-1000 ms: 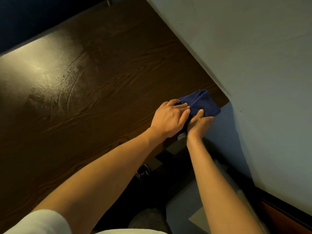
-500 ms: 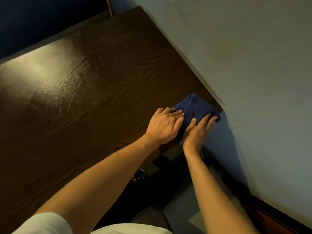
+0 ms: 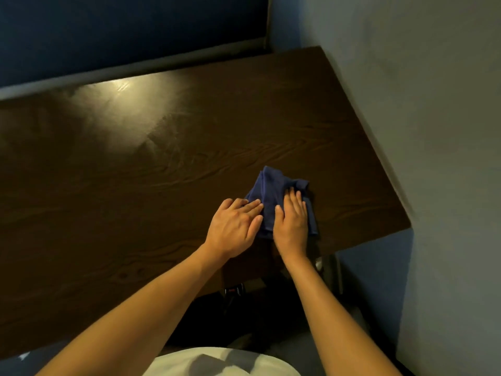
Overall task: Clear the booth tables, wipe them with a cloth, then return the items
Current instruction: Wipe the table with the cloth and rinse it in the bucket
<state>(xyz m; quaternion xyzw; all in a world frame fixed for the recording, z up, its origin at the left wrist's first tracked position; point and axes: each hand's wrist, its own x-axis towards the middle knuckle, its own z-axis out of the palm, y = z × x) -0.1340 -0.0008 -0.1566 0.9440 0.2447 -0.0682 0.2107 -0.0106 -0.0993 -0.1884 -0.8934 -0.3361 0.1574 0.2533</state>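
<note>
The blue cloth has slid from the worktop's 4 o'clock corner toward its middle. Both hands press flat on it, left hand beside right hand. Wiping step; next, sweep toward 9 o'clock.

The person wears a white, short-sleeved top of soft, plain fabric, seen as a pale rounded shape at the bottom edge of the view, with a grey shadow falling across its middle. Both forearms are bare from the elbow down, with no sleeve, watch, bracelet or glove on them. The left hand and the right hand are bare too, carrying no rings that can be made out in the dim light. The fingernails look short and unpainted.
</note>
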